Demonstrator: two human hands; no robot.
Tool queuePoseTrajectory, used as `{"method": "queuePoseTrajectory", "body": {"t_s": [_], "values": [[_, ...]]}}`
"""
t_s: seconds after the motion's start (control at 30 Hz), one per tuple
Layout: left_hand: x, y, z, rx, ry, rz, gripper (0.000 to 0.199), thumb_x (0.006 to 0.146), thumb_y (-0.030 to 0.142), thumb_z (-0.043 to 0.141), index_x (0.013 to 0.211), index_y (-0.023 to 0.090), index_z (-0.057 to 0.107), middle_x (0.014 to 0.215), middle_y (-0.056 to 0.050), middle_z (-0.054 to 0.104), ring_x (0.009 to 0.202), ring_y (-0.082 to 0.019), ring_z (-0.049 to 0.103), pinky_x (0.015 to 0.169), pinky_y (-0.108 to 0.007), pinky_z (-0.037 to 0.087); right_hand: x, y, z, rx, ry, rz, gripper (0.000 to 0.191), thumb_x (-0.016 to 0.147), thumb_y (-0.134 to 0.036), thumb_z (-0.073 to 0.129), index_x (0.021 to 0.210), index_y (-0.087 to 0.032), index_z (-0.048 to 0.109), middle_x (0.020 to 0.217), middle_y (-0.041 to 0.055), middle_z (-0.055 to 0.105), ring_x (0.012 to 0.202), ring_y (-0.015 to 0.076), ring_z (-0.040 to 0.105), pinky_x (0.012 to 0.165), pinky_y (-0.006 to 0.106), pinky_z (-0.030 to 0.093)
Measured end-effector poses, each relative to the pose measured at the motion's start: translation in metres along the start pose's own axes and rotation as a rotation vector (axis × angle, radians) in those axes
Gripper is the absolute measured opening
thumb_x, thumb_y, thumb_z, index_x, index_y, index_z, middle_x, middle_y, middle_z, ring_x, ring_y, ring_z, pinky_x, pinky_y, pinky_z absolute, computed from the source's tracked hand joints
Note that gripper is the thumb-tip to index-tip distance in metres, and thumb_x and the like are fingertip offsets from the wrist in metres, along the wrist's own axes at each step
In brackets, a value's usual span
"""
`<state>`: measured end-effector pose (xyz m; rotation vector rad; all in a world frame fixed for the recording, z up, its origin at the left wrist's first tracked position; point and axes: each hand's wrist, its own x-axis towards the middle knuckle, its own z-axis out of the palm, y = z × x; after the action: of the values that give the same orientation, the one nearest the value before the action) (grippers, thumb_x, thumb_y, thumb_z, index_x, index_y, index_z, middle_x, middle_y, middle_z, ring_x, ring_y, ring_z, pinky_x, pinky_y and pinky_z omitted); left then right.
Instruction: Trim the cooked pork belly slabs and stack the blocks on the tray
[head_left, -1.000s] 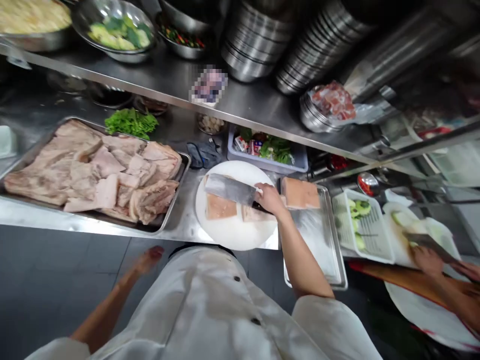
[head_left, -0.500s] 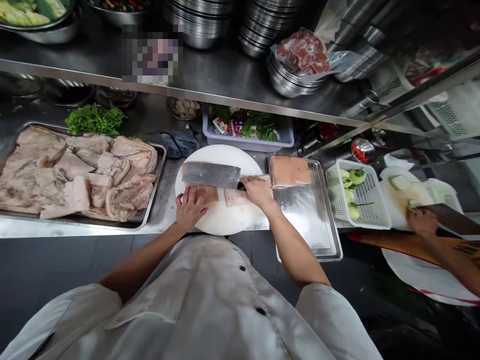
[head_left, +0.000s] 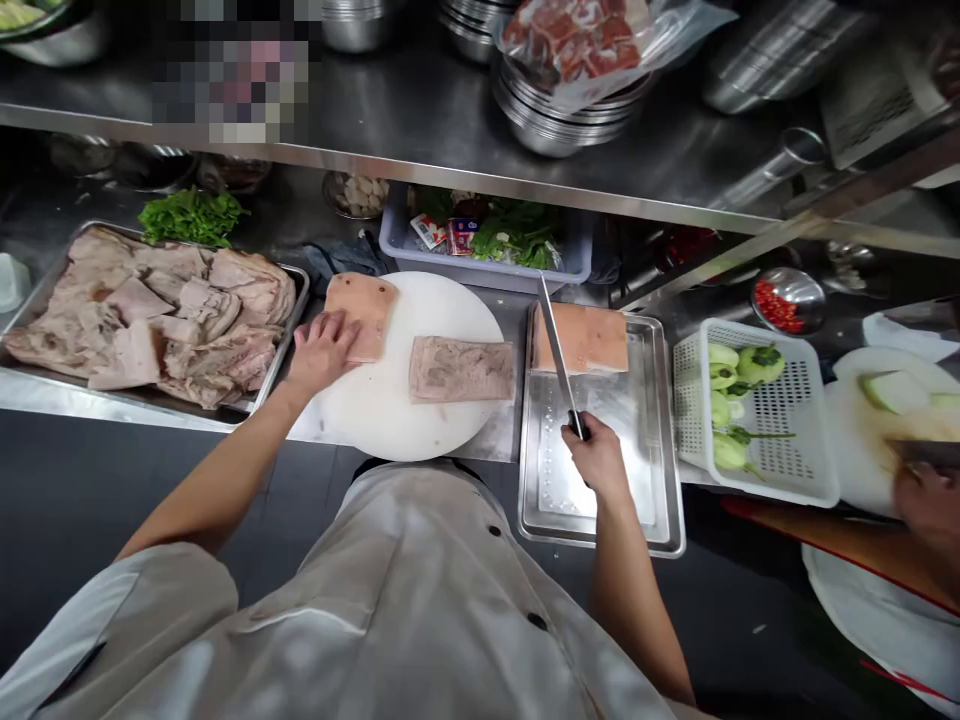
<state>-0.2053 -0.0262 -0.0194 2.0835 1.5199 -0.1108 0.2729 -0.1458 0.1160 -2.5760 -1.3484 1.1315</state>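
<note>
My right hand (head_left: 598, 457) is closed round the black handle of a cleaver (head_left: 556, 340), its blade raised and seen nearly edge-on, over the right-hand tray. At the left side of the round white cutting board (head_left: 442, 430), my left hand (head_left: 324, 350) grips a slab of pork (head_left: 365, 310), skin side up, by its left edge. Another pork piece (head_left: 461, 370) lies flat on the board, apart from both hands. Skin-side-up pork blocks (head_left: 589, 338) sit at the back of the metal tray (head_left: 532, 490).
On the left, a tray (head_left: 262, 395) is heaped with cooked pork, with green leaves (head_left: 191, 217) behind it. A lilac bin (head_left: 480, 270) stands behind the board beneath a steel shelf (head_left: 420, 130). Rightward are a white basket (head_left: 814, 440) of green vegetables and a co-worker's hand (head_left: 926, 500) with a knife.
The cleaver has left the board, swinging right and turning upright in my right hand. My left hand has shifted left with the skin-side-up slab, away from the other piece.
</note>
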Motion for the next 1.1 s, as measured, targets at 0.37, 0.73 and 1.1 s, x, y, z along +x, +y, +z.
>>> {"method": "queuePoseTrajectory", "body": {"t_s": [0.37,0.73,1.1], "values": [[0.055,0.145,0.064,-1.131,-0.053,-0.842,0.064,0.06,0.049,0.095,0.103,0.009,0.069,0.1,-0.021,0.078,0.104,-0.037,0.074,0.082,-0.042,0.058,-0.059,0.025,0.06,0.27,-0.213,0.15,0.018,0.082,-0.043,0.05,0.079,-0.026,0.049,0.057,-0.0023,0.053,0.053,0.0181,0.054,0.052,0.027,0.04],[0.038,0.145,0.042,-1.731,-0.305,-0.674,0.071,0.042,0.021,0.094,0.108,0.011,0.068,0.108,-0.019,0.079,0.102,-0.038,0.076,0.094,-0.053,0.062,-0.068,0.0,0.069,0.384,-0.358,0.166,0.011,0.086,-0.026,0.051,0.078,-0.025,0.044,0.048,-0.0084,0.048,0.041,0.0131,0.05,0.047,0.024,0.036],[0.051,0.154,-0.079,-0.083,0.062,0.053,0.053,0.082,0.024,0.073,0.134,0.022,0.065,0.106,-0.008,0.073,0.105,-0.033,0.07,0.095,-0.047,0.054,0.007,-0.062,0.118,1.174,-0.71,0.249,0.036,0.056,-0.035,0.076,0.08,-0.022,0.052,0.053,-0.01,0.052,0.041,0.0074,0.043,0.037,0.02,0.035]]}}
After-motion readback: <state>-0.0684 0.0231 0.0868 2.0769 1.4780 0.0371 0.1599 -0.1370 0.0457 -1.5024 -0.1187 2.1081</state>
